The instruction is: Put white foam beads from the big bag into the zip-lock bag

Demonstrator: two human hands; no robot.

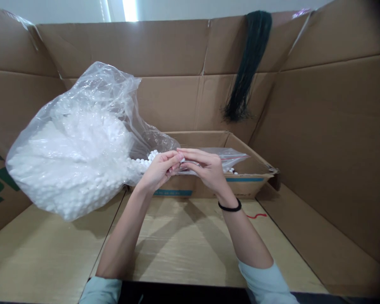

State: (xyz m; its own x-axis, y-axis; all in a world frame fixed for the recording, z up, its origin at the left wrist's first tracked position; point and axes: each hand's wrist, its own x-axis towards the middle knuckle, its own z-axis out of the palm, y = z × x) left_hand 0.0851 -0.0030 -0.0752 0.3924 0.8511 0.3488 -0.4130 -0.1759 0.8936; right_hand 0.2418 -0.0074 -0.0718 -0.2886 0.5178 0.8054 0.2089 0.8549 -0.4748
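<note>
Above the near edge of an open cardboard box (209, 185), my two hands meet at their fingertips. A small white ball (183, 160) shows between them. My left hand (161, 168) is closed, its thumb and forefinger pinching at the ball. From the other side, my right hand (206, 165) brings its thumb and fingers together on the same ball; the exact contact is partly hidden. Just left of my left hand, loose white balls (147, 159) lie at the mouth of a large clear plastic bag (72, 156) full of them. A clear zip bag (231, 157) lies behind my right hand.
Tall cardboard walls (164, 50) surround the wooden tabletop (177, 249). A bundle of dark green strands (251, 59) hangs over the back wall. A short red string (256, 215) lies right of my right wrist. A few balls (232, 170) are inside the box.
</note>
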